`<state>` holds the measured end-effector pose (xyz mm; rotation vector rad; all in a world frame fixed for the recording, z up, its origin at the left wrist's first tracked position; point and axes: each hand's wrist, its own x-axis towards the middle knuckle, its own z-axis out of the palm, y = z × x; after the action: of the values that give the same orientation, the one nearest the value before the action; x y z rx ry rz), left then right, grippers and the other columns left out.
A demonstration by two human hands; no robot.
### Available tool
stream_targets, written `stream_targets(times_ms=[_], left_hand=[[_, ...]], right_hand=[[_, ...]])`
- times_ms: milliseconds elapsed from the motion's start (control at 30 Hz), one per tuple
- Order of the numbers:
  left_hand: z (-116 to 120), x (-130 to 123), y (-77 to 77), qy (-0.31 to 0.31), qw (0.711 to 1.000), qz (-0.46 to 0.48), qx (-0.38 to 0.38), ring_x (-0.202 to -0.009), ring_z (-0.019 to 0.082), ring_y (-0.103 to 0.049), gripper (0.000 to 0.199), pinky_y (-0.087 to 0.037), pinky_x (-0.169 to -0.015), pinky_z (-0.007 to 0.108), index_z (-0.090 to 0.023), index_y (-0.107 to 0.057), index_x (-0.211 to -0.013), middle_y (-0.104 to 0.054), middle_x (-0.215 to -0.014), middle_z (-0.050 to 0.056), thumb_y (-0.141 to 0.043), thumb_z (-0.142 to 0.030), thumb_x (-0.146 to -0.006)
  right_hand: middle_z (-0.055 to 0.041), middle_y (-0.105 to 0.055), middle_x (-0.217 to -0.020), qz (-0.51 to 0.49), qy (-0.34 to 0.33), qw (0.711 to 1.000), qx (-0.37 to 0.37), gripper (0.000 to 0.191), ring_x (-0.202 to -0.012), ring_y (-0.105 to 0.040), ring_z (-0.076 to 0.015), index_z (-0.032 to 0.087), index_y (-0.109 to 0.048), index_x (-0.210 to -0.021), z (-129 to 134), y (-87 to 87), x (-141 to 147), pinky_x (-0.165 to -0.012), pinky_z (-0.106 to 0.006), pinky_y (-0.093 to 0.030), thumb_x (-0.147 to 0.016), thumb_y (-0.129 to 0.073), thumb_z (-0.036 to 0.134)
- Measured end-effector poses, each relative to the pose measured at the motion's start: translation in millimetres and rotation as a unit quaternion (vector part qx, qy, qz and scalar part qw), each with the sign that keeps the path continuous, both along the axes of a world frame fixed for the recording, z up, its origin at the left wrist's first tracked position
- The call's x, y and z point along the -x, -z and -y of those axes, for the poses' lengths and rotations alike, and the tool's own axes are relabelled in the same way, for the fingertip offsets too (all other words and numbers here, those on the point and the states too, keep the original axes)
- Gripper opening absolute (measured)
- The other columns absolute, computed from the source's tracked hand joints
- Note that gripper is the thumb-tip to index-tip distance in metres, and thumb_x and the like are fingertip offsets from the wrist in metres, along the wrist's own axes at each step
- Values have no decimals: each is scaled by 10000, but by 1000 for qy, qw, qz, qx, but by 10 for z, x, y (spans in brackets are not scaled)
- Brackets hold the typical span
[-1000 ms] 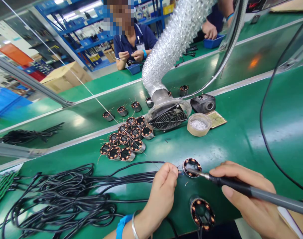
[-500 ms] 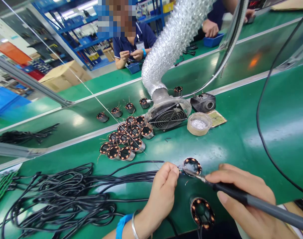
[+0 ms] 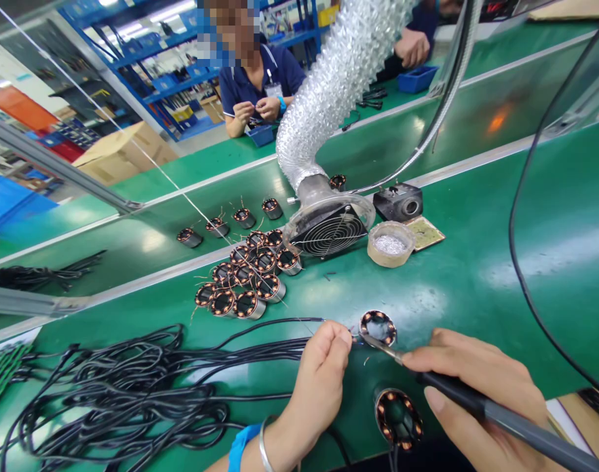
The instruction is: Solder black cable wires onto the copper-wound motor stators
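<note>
My left hand (image 3: 324, 370) is closed in a pinch at the ends of black cables (image 3: 260, 347), beside a copper-wound ring (image 3: 388, 322). Thin wires show between its fingertips and the ring. My right hand (image 3: 481, 387) grips a soldering iron (image 3: 457, 393) with a dark handle. The iron's metal tip lies at the ring's near left edge, close to the wires; whether it touches them is too small to tell. Nearer to me stands a second copper-wound ring (image 3: 399, 419), with black cable at its lower side.
A cluster of copper-wound rings (image 3: 248, 305) stands left of a fan (image 3: 331, 233) under a silver duct (image 3: 319, 105). Behind my right hand are a round solder dish (image 3: 388, 246) and a black holder (image 3: 400, 202). Coiled cables (image 3: 132, 387) lie left. A person (image 3: 260, 85) sits opposite.
The rings on the far strip have shifted left relative to the bench. My hands hold nearly the same pose, and the iron's tip stays by the ring. The camera view has shifted slightly.
</note>
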<state>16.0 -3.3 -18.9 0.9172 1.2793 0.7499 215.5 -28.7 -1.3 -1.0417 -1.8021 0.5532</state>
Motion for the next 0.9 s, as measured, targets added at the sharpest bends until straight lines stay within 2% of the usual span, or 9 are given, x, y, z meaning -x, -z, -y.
stream_targets(times_ms=[267,667,900], left_hand=[[-2,-6,-20,-4,1000,6,8,-532,94,-188,407,-193,-485,211,-197,-470,-726,-274,-579,-85,-587,-563,-859],[-2,1,-7,0,1000,9,9,-532,92,-183,410,-187,-478,205,-194,-472,-727,-277,-583,-82,-584,-563,-867],[2,4,-7,3,1000,12,13,-528,88,-175,397,-187,-477,202,-193,-469,-726,-271,-578,-85,-587,-543,-870]], right_hand=[[-12,-597,-666,-47,12,999,3,242,-520,-547,-145,208,-659,-1011,-12,-20,2,-487,-287,-458,-816,-536,134],[-18,-609,-683,-35,20,999,33,249,-538,-548,-159,238,-656,-1011,8,-44,14,-487,-308,-451,-827,-527,130],[-4,-586,-664,-45,9,999,8,255,-524,-538,-131,202,-655,-1018,-33,-78,13,-480,-284,-450,-817,-524,118]])
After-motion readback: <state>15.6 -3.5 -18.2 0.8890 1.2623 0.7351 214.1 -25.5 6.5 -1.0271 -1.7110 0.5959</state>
